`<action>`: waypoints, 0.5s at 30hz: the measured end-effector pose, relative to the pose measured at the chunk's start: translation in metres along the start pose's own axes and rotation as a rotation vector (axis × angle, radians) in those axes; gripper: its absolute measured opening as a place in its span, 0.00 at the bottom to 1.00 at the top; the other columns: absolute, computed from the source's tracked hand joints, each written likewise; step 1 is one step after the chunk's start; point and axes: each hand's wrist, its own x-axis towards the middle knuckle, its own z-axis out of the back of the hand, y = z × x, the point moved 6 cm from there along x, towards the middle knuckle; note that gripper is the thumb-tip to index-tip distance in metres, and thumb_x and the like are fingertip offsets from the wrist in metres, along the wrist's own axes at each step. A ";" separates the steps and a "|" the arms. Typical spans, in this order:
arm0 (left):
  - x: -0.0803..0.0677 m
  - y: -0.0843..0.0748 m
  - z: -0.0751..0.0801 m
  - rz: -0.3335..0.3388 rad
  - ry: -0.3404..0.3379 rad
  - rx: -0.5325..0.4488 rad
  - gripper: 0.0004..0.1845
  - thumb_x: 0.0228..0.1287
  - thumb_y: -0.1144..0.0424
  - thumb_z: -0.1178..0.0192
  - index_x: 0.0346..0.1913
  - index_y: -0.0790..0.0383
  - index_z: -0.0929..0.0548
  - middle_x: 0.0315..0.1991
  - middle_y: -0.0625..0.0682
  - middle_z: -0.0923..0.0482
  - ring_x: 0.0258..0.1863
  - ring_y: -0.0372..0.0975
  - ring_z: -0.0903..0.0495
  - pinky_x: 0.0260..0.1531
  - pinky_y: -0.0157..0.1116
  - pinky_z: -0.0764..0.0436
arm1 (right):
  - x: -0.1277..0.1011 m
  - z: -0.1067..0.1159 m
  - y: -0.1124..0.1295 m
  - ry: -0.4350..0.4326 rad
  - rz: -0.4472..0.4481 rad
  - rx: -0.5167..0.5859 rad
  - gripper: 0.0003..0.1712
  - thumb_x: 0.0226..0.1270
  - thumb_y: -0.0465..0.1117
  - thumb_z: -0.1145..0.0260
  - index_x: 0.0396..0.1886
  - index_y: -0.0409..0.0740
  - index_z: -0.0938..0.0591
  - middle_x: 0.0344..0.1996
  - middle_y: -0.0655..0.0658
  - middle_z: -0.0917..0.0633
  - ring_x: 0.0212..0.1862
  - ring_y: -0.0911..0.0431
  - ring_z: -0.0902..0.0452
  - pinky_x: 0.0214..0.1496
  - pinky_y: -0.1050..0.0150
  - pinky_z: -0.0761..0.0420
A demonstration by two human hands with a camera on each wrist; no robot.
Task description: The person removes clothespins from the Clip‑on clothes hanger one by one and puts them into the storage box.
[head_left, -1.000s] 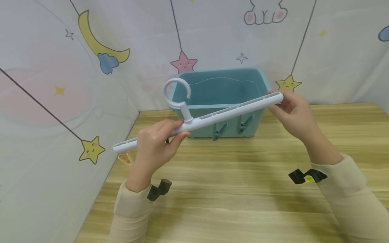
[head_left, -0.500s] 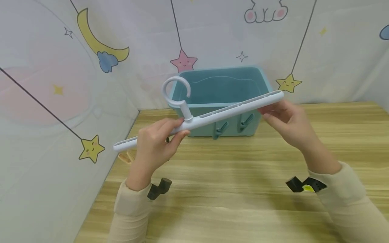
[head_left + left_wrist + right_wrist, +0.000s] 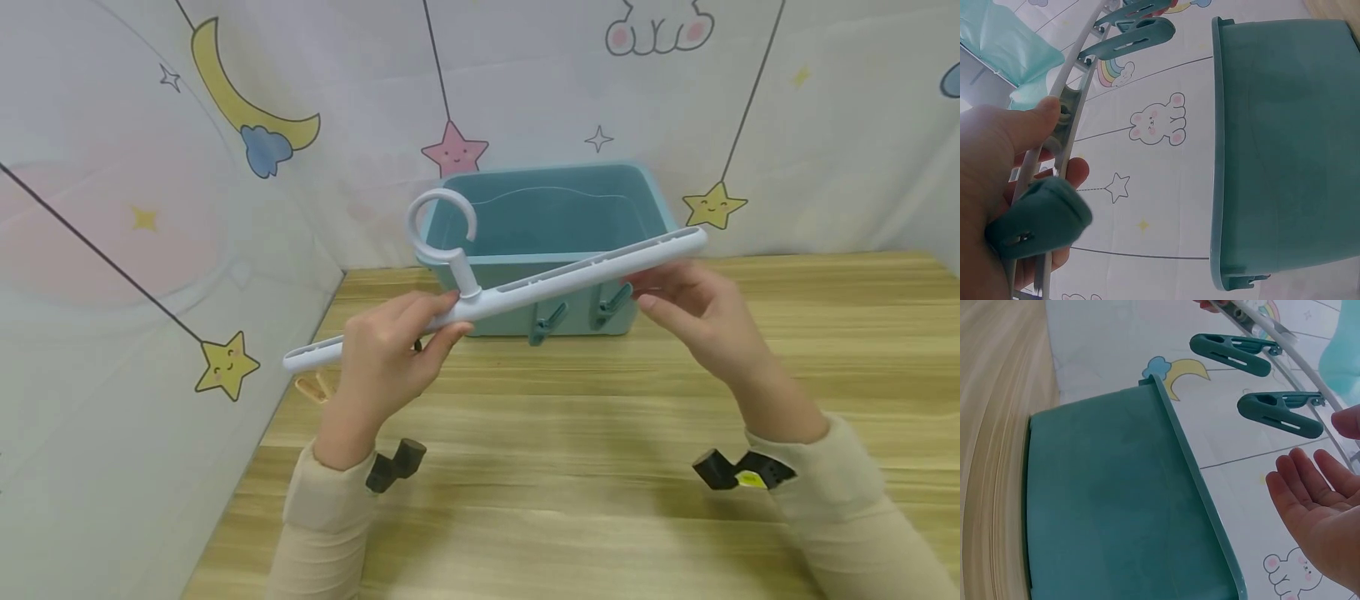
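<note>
My left grip (image 3: 384, 354) held the white hanger (image 3: 570, 284) beside its hook (image 3: 412, 229), its long bar rising rightward before the tub (image 3: 555, 225), while my right grip (image 3: 708, 321), loosely spread and holding nothing, was nearer to the outer clip (image 3: 613, 306).

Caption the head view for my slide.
Left hand, fingers gripping a white hanger; right hand near the hanger's right end; teal bin behind.

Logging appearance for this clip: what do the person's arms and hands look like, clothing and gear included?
The left hand and right hand are ungloved. The left sleeve and right sleeve are cream, with wide cuffs. Each wrist carries an angular black device: the left device and right device, the latter showing a yellow patch.
</note>
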 end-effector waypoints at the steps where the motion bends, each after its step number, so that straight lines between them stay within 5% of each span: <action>1: 0.000 0.000 0.000 0.000 0.001 -0.001 0.22 0.70 0.48 0.46 0.39 0.67 0.16 0.29 0.54 0.14 0.20 0.40 0.19 0.16 0.35 0.26 | 0.000 -0.001 0.000 0.000 -0.001 0.008 0.24 0.60 0.18 0.44 0.50 0.45 0.19 0.42 0.49 0.16 0.45 0.60 0.20 0.48 0.74 0.23; 15: -0.001 -0.001 -0.003 -0.011 0.002 0.003 0.21 0.71 0.48 0.46 0.39 0.66 0.16 0.28 0.53 0.15 0.18 0.39 0.22 0.15 0.34 0.28 | -0.005 -0.013 -0.003 0.039 -0.014 0.081 0.25 0.62 0.19 0.46 0.53 0.44 0.20 0.41 0.46 0.17 0.46 0.58 0.21 0.48 0.72 0.23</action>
